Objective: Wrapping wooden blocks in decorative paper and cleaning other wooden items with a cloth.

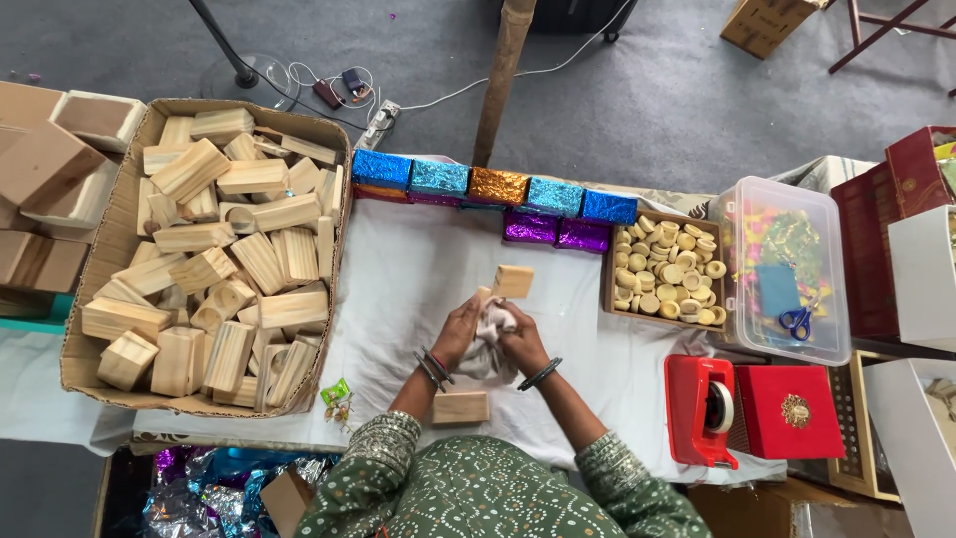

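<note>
Wooden block (511, 282) at desk (398, 269) centre, long axis tilted toward 1 o'clock; left hand (459, 334) and right hand (522, 342) grasp it through a cloth (491, 339).

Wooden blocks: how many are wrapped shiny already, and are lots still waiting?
Seven shiny wrapped blocks sit in rows at the back. Both hands, left hand and right hand, hold one wooden block with a cloth. Another block waits nearby, and the cardboard box is still piled with bare ones.
</note>
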